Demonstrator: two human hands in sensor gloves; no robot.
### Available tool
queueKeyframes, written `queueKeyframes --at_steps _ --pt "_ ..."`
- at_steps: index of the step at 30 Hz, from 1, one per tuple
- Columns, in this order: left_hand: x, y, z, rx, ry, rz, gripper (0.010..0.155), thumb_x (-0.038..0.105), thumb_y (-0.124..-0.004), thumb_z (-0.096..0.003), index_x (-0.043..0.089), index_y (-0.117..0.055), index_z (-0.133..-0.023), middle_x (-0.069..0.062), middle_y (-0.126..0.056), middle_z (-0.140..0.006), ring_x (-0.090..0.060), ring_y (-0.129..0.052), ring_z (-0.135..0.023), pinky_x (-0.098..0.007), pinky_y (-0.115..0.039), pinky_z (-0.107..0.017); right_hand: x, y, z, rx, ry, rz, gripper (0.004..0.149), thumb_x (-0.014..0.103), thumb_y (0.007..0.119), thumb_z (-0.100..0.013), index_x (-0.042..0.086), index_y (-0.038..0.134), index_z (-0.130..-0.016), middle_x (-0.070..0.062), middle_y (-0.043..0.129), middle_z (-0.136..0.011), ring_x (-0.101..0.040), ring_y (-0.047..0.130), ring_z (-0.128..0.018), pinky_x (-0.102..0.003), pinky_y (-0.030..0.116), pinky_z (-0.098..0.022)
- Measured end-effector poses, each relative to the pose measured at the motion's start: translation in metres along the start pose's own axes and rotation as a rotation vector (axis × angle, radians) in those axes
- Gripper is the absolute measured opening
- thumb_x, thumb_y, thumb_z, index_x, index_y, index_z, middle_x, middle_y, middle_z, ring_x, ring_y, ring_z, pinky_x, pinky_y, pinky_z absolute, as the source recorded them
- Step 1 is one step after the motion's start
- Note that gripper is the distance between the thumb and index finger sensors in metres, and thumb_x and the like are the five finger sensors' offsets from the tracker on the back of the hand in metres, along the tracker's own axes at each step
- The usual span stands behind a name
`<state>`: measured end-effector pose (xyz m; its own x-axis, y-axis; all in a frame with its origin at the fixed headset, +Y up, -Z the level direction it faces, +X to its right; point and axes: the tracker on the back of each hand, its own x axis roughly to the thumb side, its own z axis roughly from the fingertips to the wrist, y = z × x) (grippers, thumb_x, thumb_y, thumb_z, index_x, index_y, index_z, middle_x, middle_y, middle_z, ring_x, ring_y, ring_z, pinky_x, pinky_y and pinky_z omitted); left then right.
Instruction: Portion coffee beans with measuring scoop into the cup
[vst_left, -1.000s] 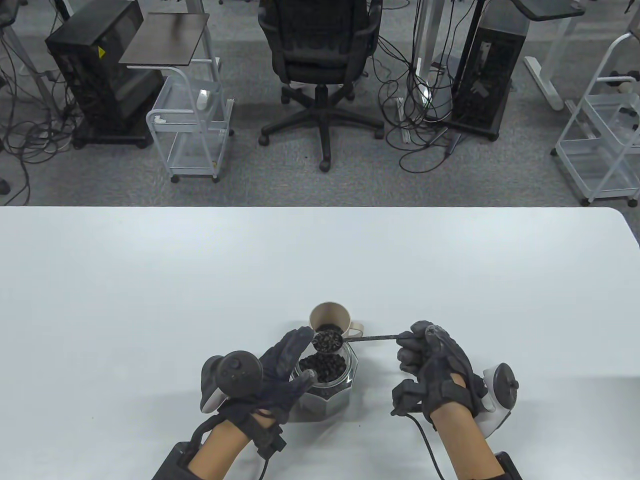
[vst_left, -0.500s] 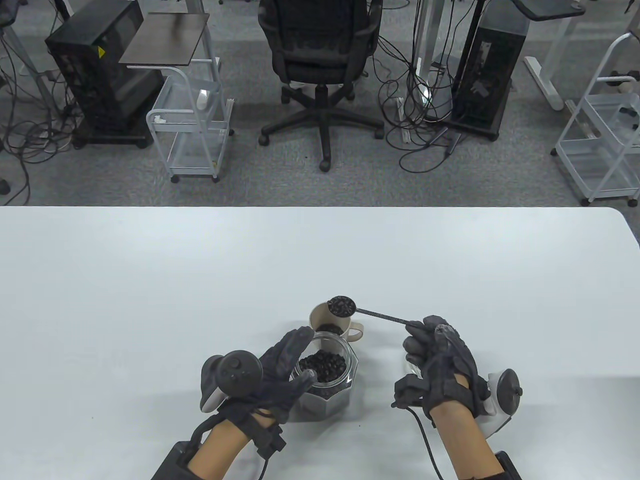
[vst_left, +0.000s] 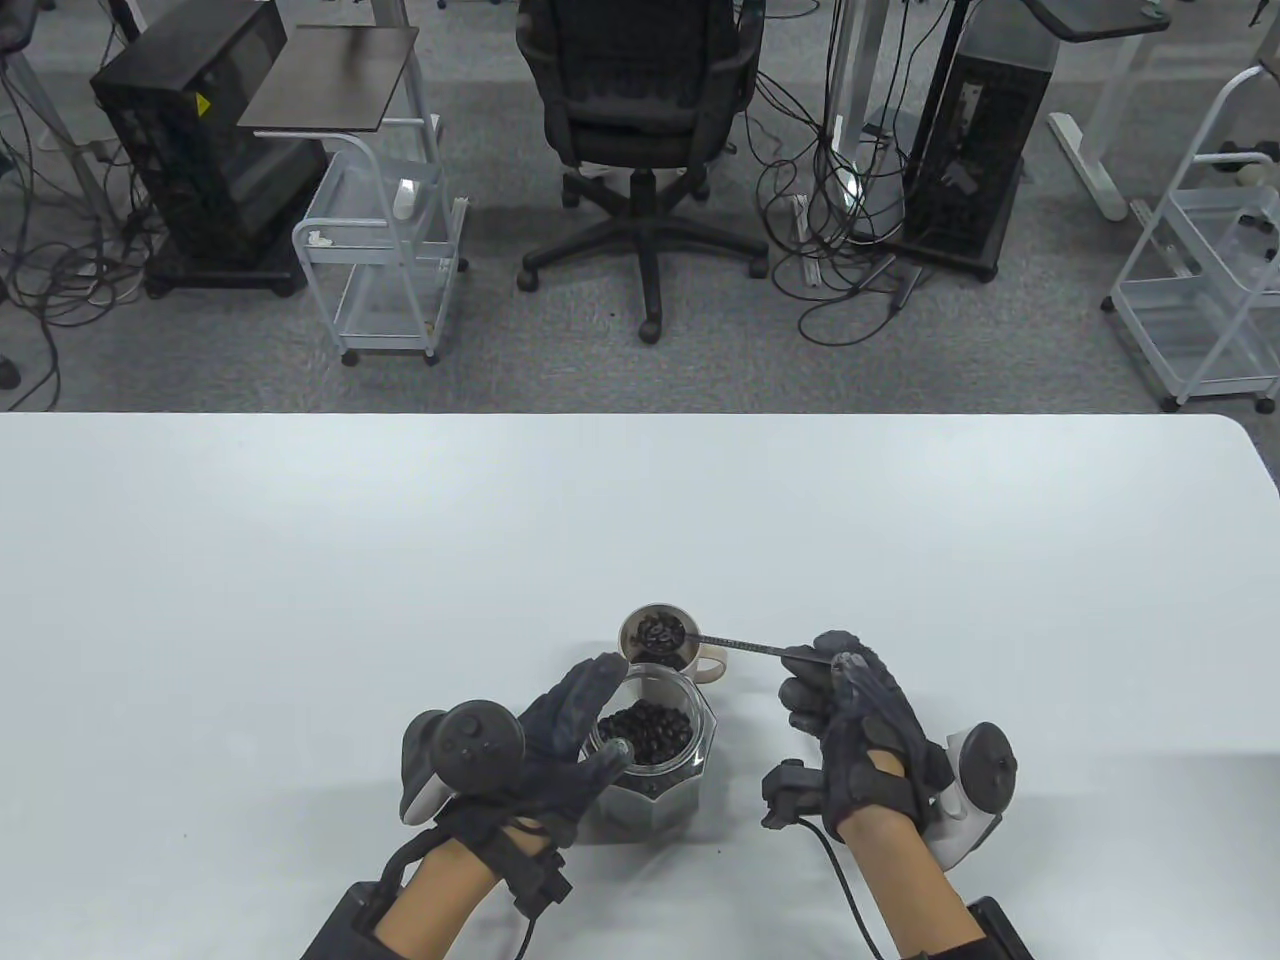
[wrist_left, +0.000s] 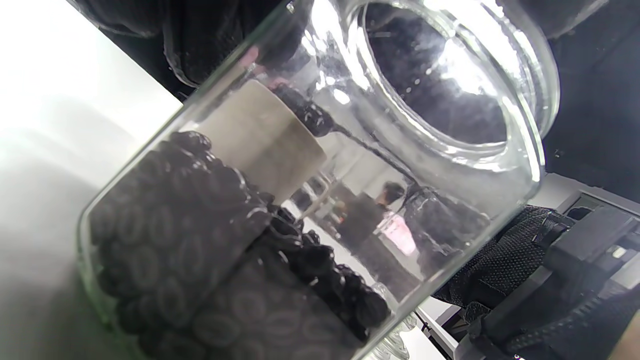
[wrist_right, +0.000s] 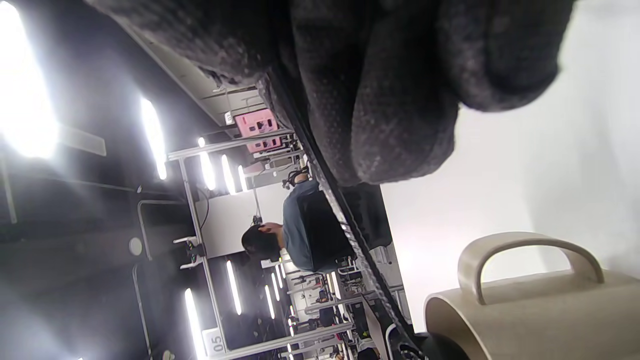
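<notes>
A beige cup (vst_left: 705, 663) stands on the white table just behind a glass jar (vst_left: 655, 790) of coffee beans (vst_left: 645, 728). My left hand (vst_left: 600, 715) grips the jar from its left side. My right hand (vst_left: 805, 665) pinches the end of a thin dark measuring scoop (vst_left: 745, 646). Its bowl, loaded with beans, sits level over the cup's mouth. The left wrist view looks through the jar (wrist_left: 450, 150) at the beans (wrist_left: 200, 240) and the cup (wrist_left: 255, 140). In the right wrist view my fingers (wrist_right: 400, 100) hold the scoop handle (wrist_right: 345, 215) above the cup (wrist_right: 530, 305).
The white table (vst_left: 300, 600) stretches far to the left, right and back of the jar. Beyond its far edge stand an office chair (vst_left: 640, 110), computer towers, wire carts and floor cables. A person sits far off in the right wrist view.
The loaded scoop left the jar, rose past the cup's far rim, then came back down over the cup's mouth. My right hand shifted slightly left. The left hand and jar stayed still.
</notes>
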<state>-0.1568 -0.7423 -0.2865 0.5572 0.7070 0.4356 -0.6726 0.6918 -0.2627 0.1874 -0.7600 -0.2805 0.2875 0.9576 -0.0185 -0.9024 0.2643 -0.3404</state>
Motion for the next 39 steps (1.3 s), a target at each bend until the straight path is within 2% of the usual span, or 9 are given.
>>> queueKeyframes --at_steps 6,14,17,20,26,34,39 --pt "0.000 0.000 0.000 0.001 0.001 0.000 0.085 0.075 -0.055 -0.0462 0.029 -0.034 -0.115 -0.023 -0.047 -0.116 -0.056 -0.066 -0.099 -0.072 -0.051 -0.067 0.013 0.012 0.002 0.107 -0.177 0.167 0.042 0.031 0.076 -0.053 0.016 0.076 -0.093 -0.023 0.087 -0.081 -0.045 0.097 -0.057 -0.055 0.077 -0.042" --pt "0.000 0.000 0.000 -0.001 0.003 -0.002 0.085 0.075 -0.054 -0.0464 0.029 -0.034 -0.115 -0.023 -0.047 -0.116 -0.056 -0.066 -0.099 -0.072 -0.050 -0.067 0.037 0.036 0.016 0.309 -0.598 0.534 0.041 0.030 0.078 -0.052 0.021 0.079 -0.092 -0.022 0.086 -0.084 -0.048 0.095 -0.059 -0.057 0.075 -0.043" --pt "-0.001 0.000 0.000 0.001 0.000 0.003 0.084 0.075 -0.055 -0.0463 0.029 -0.034 -0.114 -0.023 -0.047 -0.116 -0.056 -0.066 -0.099 -0.072 -0.051 -0.067 0.041 0.043 0.022 0.365 -0.704 0.615 0.041 0.029 0.079 -0.051 0.021 0.080 -0.092 -0.022 0.086 -0.085 -0.049 0.095 -0.060 -0.058 0.074 -0.043" --pt "-0.001 0.000 0.000 -0.001 0.002 -0.006 0.084 0.075 -0.054 -0.0463 0.029 -0.034 -0.114 -0.023 -0.048 -0.116 -0.056 -0.066 -0.099 -0.072 -0.051 -0.067 0.041 0.046 0.024 0.386 -0.739 0.649 0.041 0.030 0.079 -0.051 0.021 0.080 -0.092 -0.022 0.086 -0.085 -0.049 0.095 -0.061 -0.058 0.074 -0.044" --pt "-0.001 0.000 0.000 0.000 0.003 0.003 0.084 0.075 -0.055 -0.0462 0.030 -0.034 -0.115 -0.023 -0.047 -0.116 -0.056 -0.066 -0.099 -0.072 -0.051 -0.067 0.044 0.039 0.023 0.328 -0.710 0.574 0.041 0.030 0.079 -0.051 0.020 0.080 -0.091 -0.022 0.087 -0.084 -0.049 0.095 -0.061 -0.058 0.074 -0.044" --pt "-0.001 0.000 0.000 0.000 0.004 0.007 0.084 0.075 -0.055 -0.0463 0.030 -0.034 -0.115 -0.023 -0.047 -0.116 -0.056 -0.066 -0.099 -0.072 -0.051 -0.067 0.036 0.013 0.009 0.162 -0.436 0.224 0.042 0.030 0.078 -0.052 0.020 0.079 -0.092 -0.022 0.086 -0.085 -0.049 0.094 -0.062 -0.059 0.074 -0.044" --pt "-0.001 -0.001 0.001 0.001 0.007 0.005 0.084 0.075 -0.055 -0.0463 0.030 -0.034 -0.115 -0.023 -0.047 -0.116 -0.056 -0.066 -0.098 -0.072 -0.051 -0.067 0.031 -0.001 0.001 0.113 -0.293 0.031 0.042 0.033 0.077 -0.053 0.022 0.077 -0.093 -0.020 0.085 -0.086 -0.048 0.094 -0.064 -0.058 0.074 -0.046"
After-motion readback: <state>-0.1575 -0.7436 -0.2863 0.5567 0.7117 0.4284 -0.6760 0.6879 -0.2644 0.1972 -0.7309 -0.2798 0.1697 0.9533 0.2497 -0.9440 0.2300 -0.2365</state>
